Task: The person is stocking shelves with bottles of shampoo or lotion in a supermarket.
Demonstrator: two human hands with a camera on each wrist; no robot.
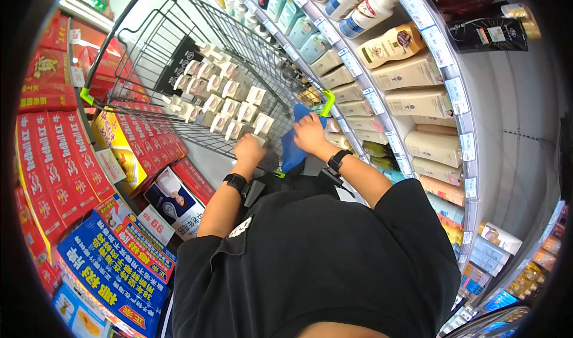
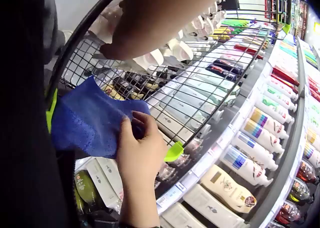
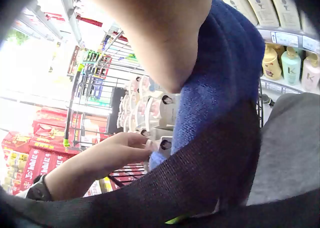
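My right hand point(image 1: 311, 134) grips a blue cloth point(image 2: 87, 120) near the handle end of the shopping cart point(image 1: 156, 31). In the left wrist view, the thumb and fingers of that hand curl onto the cloth's edge. My left hand point(image 1: 249, 151) reaches over the near side of the cart and holds a pale pump bottle point(image 1: 259, 139) at the near end of the group. Its fingertips show at the bottle's edge in the right wrist view. Several white pump bottles point(image 1: 230, 108) stand in rows inside the cart, with a black panel point(image 1: 176, 66) behind them.
Shelves of lotion and shampoo bottles point(image 1: 412, 72) run close along the right. Stacked red drink cartons point(image 1: 57, 159) and a blue carton point(image 1: 113, 266) line the left. Green corner caps point(image 1: 328, 102) mark the cart's rim.
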